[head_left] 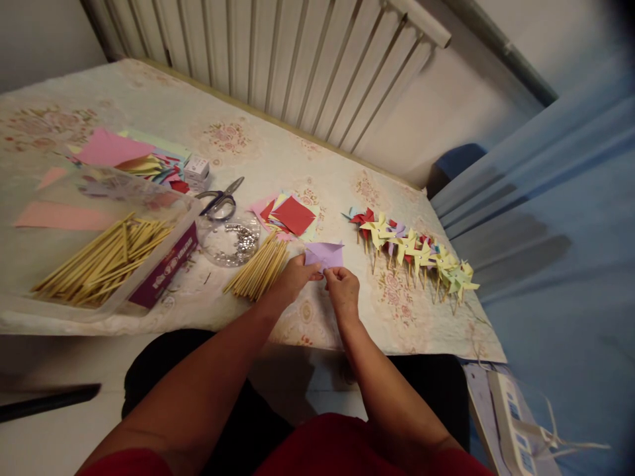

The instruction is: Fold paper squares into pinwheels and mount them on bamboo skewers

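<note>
Between my hands is a purple paper square (325,255), with a corner of it lifted at the upper right. My left hand (300,272) grips the paper's lower left edge, thumb on top. At its lower edge, my right hand (342,284) pinches the paper near the middle with thumb and fingertips. Just left of my left hand lies a bundle of thin wooden sticks (258,268). Behind it rests a stack of coloured paper squares (294,215), a red one on top. A row of finished paper pinwheels (407,246) on sticks lies to the right.
At the left stands a clear plastic box (191,210) holding many sticks (106,261). Near it are scissors (221,200), a round container of small metal pins (233,241), a small white box (197,168) and loose coloured paper (116,148). A power strip (512,423) lies at the lower right.
</note>
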Demonstrator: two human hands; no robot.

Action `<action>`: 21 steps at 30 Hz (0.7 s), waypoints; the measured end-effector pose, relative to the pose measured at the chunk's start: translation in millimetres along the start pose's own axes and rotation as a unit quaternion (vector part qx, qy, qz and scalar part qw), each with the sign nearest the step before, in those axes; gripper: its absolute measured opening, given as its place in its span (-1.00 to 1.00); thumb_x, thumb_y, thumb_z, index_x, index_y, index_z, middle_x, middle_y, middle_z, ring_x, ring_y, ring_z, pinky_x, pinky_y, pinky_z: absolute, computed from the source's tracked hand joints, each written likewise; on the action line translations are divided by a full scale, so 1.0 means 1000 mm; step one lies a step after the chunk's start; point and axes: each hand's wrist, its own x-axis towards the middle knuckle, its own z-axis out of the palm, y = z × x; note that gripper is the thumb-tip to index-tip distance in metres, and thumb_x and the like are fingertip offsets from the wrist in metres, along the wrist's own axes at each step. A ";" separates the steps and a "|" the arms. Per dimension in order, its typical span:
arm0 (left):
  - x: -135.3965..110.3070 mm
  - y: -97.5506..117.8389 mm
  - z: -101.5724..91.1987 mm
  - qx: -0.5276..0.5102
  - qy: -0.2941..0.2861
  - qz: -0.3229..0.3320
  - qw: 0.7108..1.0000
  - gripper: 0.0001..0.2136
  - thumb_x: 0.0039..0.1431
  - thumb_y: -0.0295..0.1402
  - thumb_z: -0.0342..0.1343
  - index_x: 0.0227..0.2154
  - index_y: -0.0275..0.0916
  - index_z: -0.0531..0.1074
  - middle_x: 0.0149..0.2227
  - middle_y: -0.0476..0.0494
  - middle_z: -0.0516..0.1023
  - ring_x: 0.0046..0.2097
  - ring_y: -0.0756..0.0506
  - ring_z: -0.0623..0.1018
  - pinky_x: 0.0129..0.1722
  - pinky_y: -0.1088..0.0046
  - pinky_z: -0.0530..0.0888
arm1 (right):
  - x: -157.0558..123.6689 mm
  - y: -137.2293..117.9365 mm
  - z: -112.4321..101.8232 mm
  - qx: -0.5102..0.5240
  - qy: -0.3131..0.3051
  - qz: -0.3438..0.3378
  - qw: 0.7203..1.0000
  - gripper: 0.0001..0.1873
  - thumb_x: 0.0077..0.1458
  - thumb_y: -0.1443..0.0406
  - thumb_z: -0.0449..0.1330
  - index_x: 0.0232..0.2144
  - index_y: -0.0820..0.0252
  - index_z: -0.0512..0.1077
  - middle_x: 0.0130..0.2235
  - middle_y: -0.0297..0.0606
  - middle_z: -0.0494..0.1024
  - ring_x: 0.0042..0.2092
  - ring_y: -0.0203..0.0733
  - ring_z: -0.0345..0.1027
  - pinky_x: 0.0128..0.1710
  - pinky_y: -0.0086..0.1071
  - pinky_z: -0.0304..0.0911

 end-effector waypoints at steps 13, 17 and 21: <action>-0.005 0.005 0.007 0.117 0.051 0.005 0.992 -0.81 -0.06 -0.41 0.22 -0.33 -0.35 0.46 -0.45 -0.06 0.52 -0.45 -0.01 0.52 -0.38 0.45 0.51 | 0.002 0.010 0.004 0.009 -0.005 0.016 1.000 -0.74 -0.07 0.15 0.15 -0.65 0.17 0.38 -0.68 -0.43 0.35 -0.60 -0.31 0.15 -0.52 -0.42 0.06; -0.003 0.003 0.006 0.133 0.059 0.012 0.989 -0.84 -0.05 -0.41 0.21 -0.36 -0.33 0.46 -0.44 -0.05 0.51 -0.46 0.00 0.51 -0.40 0.46 0.51 | 0.000 0.010 0.006 0.017 -0.007 0.017 1.000 -0.74 -0.07 0.15 0.15 -0.64 0.18 0.39 -0.67 -0.42 0.36 -0.60 -0.32 0.16 -0.52 -0.43 0.07; -0.004 0.006 0.007 0.133 0.066 0.007 0.989 -0.87 -0.04 -0.44 0.19 -0.37 -0.33 0.45 -0.46 -0.05 0.51 -0.46 -0.01 0.52 -0.42 0.47 0.51 | -0.001 0.010 0.000 0.018 -0.002 0.013 1.000 -0.76 -0.09 0.14 0.18 -0.59 0.20 0.42 -0.64 -0.41 0.38 -0.57 -0.31 0.19 -0.51 -0.43 0.08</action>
